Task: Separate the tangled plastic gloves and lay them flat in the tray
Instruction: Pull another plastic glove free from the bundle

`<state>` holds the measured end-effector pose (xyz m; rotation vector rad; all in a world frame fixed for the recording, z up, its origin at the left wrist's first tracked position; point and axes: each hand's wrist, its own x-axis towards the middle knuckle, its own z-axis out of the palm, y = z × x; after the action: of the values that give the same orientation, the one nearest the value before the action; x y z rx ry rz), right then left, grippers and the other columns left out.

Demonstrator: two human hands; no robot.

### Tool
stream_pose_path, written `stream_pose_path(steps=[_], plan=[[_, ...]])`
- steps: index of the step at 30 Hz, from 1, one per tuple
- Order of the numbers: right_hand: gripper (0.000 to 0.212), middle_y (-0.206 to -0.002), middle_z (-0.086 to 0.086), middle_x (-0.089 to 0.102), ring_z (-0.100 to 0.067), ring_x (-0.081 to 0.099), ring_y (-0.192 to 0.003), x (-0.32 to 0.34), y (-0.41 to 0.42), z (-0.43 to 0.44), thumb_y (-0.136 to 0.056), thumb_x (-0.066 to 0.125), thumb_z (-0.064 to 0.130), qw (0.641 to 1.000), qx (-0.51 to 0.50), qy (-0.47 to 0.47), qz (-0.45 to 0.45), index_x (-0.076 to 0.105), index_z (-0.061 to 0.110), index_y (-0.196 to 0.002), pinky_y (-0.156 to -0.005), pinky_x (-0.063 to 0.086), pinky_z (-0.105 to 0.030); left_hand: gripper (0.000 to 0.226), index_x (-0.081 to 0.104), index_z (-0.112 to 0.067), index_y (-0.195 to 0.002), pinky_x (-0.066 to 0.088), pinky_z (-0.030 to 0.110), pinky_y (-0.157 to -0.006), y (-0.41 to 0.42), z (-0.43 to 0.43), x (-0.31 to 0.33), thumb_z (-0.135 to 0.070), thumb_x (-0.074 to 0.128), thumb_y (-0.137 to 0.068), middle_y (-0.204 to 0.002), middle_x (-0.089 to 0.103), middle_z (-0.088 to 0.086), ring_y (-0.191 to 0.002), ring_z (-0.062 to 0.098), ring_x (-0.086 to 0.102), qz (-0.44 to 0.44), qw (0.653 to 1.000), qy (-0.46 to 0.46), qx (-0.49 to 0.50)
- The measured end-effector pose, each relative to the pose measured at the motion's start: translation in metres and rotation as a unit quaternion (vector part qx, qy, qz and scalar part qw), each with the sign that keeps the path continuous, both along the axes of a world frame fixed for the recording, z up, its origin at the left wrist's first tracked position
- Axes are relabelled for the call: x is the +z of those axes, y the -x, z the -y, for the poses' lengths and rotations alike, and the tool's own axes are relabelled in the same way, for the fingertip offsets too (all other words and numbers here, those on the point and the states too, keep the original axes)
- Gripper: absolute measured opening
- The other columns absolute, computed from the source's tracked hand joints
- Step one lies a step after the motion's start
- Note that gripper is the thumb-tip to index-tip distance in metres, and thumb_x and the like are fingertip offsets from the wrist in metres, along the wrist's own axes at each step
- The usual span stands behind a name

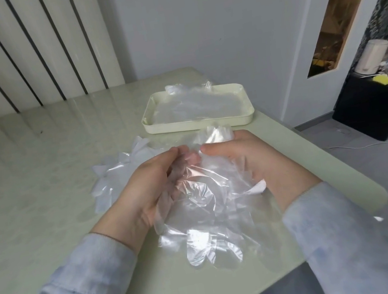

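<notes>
- A pale green table (37,174) fills the view from a head-worn camera looking down at two hands in light blue sleeves.
- At centre left, a loose pile (115,178) of clear plastic gloves lies on the table just beside the left hand. It probably waits there within reach to be sorted.
- The left hand (148,188) is raised above the table with its fingers curled. Thumb and fingertips pinch the upper edge of a clump (204,209) of tangled gloves.
- The clump hangs between the two hands, and its lower glove fingers drape onto the table near the front edge. Holding it up lets the thin film fall open, so the separate layers show.
- The right hand (252,160) grips the other side of the clump. Its thumb points toward the left thumb, and its fingers are curled behind the film, mostly hidden. The two pinches sit close together, which suggests one layer is about to be peeled from another.
- Beyond the hands, right of centre, a cream tray (184,125) sits near the table's far edge. It holds flat gloves (196,106), with some film spilling over its far rim.
- At far right, off the table, a black cabinet (375,109) stands on the floor.
</notes>
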<state>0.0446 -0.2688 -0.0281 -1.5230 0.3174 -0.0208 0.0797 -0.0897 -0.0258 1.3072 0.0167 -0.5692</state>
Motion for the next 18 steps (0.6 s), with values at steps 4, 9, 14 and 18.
stream_pose_path(steps=[4, 9, 14, 18], plan=[[0.024, -0.098, -0.022, 0.074, -0.034, 0.072, -0.089, -0.001, -0.004, 0.003, -0.088, 0.073, 0.006, 1.0, -0.011, 0.02, 0.001, 0.073, -0.003, -0.11, -0.078, 0.056, -0.037, 0.02, 0.075, -0.012, -0.106, 0.06, 0.026, -0.072, -0.004, -0.007, -0.001, -0.015, 0.056, -0.101, -0.099, 0.078, 0.009, -0.081, 0.015, 0.072, 0.111, 0.988, -0.103, 0.036], [0.02, -0.078, -0.011, 0.07, -0.02, 0.07, -0.069, 0.002, -0.002, 0.004, -0.089, 0.074, 0.005, 1.0, -0.021, 0.019, 0.001, 0.071, -0.007, -0.104, -0.057, 0.054, -0.023, 0.049, 0.076, -0.022, -0.113, 0.04, 0.005, -0.085, -0.021, -0.032, -0.01, 0.006, 0.048, -0.084, -0.107, 0.072, -0.01, -0.093, 0.004, 0.061, 0.467, 0.78, -0.417, 0.011], [0.016, -0.063, 0.0, 0.069, -0.01, 0.067, -0.054, 0.006, -0.001, 0.001, -0.088, 0.075, 0.007, 0.999, -0.032, 0.022, -0.011, 0.072, -0.002, -0.101, -0.05, 0.048, -0.016, 0.045, 0.062, -0.016, -0.125, 0.043, 0.034, -0.1, -0.031, -0.05, -0.013, -0.018, 0.054, -0.081, -0.14, 0.053, 0.001, -0.127, 0.028, 0.053, 0.435, 0.703, -0.547, -0.134], [0.007, -0.057, 0.005, 0.065, -0.007, 0.065, -0.051, 0.01, 0.001, 0.0, -0.089, 0.075, 0.007, 0.999, -0.032, 0.03, -0.02, 0.069, 0.005, -0.093, -0.046, 0.044, -0.012, 0.016, 0.041, -0.024, -0.071, 0.037, 0.034, -0.066, -0.033, -0.054, -0.016, -0.019, 0.05, -0.083, -0.081, 0.053, -0.006, -0.081, 0.023, 0.055, 0.437, 0.683, -0.564, -0.155]])
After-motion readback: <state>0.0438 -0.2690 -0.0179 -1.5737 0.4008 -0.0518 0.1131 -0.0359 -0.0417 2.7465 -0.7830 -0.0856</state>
